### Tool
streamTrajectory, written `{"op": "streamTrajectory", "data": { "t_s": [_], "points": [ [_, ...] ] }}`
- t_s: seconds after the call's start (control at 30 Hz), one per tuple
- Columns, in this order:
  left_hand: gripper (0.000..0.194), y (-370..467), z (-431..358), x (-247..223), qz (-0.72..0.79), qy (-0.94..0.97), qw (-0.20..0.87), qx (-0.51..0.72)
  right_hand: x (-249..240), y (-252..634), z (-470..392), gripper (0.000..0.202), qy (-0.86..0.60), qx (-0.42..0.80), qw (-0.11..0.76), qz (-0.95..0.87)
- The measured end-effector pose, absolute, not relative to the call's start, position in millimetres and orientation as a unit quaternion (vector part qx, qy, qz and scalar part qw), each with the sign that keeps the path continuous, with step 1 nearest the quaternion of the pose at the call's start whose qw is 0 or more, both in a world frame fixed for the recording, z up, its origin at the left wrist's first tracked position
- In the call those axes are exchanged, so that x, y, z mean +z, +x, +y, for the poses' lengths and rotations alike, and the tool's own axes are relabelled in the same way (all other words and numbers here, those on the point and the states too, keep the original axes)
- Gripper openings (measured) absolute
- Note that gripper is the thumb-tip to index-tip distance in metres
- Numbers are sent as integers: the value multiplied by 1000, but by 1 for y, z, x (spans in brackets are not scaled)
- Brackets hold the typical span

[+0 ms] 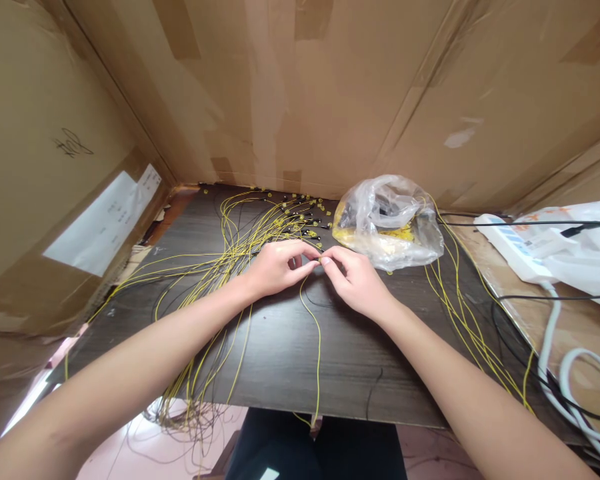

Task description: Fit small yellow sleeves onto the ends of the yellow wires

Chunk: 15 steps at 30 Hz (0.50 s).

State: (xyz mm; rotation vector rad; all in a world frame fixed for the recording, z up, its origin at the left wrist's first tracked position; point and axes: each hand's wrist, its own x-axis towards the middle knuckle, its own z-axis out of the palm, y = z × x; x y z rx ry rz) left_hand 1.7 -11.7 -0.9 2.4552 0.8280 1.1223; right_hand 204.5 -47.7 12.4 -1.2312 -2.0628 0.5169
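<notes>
My left hand [283,268] and my right hand [354,279] meet over the middle of the dark table [280,353]. Thumb and fingers of each are closed in a pinch, tips almost touching. Between them sits a tiny yellowish piece, mostly covered by the fingertips. A thin yellow wire [319,333] hangs from under the left fingers and runs down to the table's front edge. Just beyond the hands lie several small yellow pieces [313,233] and black wire ends. A bundle of yellow wires [225,260] spreads leftward beneath my left forearm.
A clear plastic bag [390,230] with yellow contents stands right of the hands. More yellow wires [460,313] cross the table's right side. Further right are a white power strip [513,250] and a thick white cable [550,333]. Cardboard walls [280,100] enclose the back and left.
</notes>
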Motion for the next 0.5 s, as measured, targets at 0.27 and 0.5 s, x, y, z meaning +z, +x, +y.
{"op": "streamTrajectory", "data": {
  "t_s": [0.27, 0.5],
  "points": [
    [12, 1, -11, 0, 282, 862, 155, 392, 15, 205, -49, 20, -483, 221, 333, -779],
    [11, 2, -13, 1, 286, 861, 151, 392, 14, 205, -48, 19, -482, 219, 341, -777]
  ]
}}
